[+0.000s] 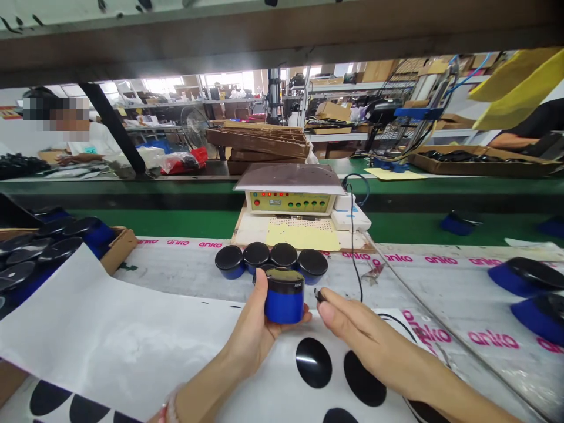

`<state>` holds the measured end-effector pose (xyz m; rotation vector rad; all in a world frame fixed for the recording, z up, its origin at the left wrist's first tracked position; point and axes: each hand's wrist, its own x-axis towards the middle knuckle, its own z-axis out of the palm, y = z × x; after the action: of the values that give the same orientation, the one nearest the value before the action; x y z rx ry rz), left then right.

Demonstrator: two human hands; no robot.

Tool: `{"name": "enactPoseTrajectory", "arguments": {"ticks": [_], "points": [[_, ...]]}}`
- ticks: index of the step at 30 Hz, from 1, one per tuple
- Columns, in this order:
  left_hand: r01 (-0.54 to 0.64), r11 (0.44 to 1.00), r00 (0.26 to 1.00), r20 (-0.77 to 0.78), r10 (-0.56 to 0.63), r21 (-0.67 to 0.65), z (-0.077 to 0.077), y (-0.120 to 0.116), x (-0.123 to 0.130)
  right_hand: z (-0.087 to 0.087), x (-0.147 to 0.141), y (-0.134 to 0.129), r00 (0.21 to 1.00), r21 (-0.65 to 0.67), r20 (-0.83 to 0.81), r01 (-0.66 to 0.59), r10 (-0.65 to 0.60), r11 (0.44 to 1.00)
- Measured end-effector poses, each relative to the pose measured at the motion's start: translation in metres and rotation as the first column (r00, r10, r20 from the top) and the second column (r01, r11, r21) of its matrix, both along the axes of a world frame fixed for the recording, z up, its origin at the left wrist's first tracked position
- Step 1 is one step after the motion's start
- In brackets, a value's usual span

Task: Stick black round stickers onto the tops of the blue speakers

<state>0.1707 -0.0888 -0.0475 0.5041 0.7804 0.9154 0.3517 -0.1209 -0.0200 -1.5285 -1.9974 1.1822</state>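
My left hand (259,320) is closed around a round case (285,299) with a blue body and a glossy black top, held upright over the white sheet. Small white lettering shows on its black rim. Between thumb and fingertips, my right hand (348,323) pinches a small black plug (319,295), a short gap to the right of the case. A thin black cable (356,252) runs from the tester box down behind my right hand. Several similar blue-and-black cases (256,254) stand just beyond my left hand. Black oval stickers (314,362) lie on the sheet below both hands.
A tester box (288,202) with lit red lights stands on a board ahead. At left, a cardboard box (121,249) holds more cases; others (529,276) lie at right. A grey rod (440,311) crosses the right side. A person (90,141) sits at far left.
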Motion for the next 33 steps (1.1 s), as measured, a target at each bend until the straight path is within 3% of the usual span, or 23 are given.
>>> {"name": "enactPoseTrajectory", "arguments": {"ticks": [5,10,15,20,22,23,26,28,30,33], "points": [[0.06,0.995,0.998,0.014,-0.062,0.08,-0.003,-0.004,0.001,0.002,0.0,-0.001,0.994,0.05,-0.095,-0.052,0.057,0.997],[0.017,0.968,0.991,-0.135,0.018,0.25,-0.002,-0.01,0.003,-0.002,0.005,0.003,0.997,0.048,-0.063,-0.049,0.052,0.998],[0.054,0.831,0.919,-0.352,0.176,0.554,-0.003,-0.015,0.003,0.004,0.014,0.002,0.995,0.071,-0.006,-0.096,0.097,0.993],[0.169,0.752,0.854,-0.475,0.211,0.637,-0.013,-0.017,-0.002,-0.001,0.015,-0.002,0.986,0.195,0.142,-0.114,0.087,0.974],[0.265,0.654,0.796,-0.544,0.267,0.709,-0.018,-0.014,-0.005,-0.008,0.017,0.001,0.989,0.193,0.099,-0.128,0.111,0.973],[0.308,0.563,0.756,-0.556,0.344,0.767,-0.02,-0.013,-0.006,-0.012,0.017,0.004,0.99,0.196,0.062,-0.136,0.126,0.971],[0.428,0.169,0.625,-0.425,0.655,0.888,-0.022,-0.007,-0.006,-0.024,0.018,0.012,0.985,0.245,-0.064,-0.14,0.16,0.959],[0.49,-0.031,0.586,-0.303,0.752,0.871,-0.022,-0.005,-0.005,-0.031,0.017,0.015,0.976,0.286,-0.126,-0.137,0.179,0.948],[0.485,-0.105,0.624,-0.259,0.737,0.868,-0.021,-0.003,-0.005,-0.037,0.017,0.015,0.972,0.312,-0.144,-0.131,0.184,0.941],[0.44,-0.092,0.696,-0.275,0.664,0.893,-0.02,-0.003,-0.005,-0.044,0.017,0.012,0.979,0.328,-0.113,-0.122,0.167,0.937]]}}
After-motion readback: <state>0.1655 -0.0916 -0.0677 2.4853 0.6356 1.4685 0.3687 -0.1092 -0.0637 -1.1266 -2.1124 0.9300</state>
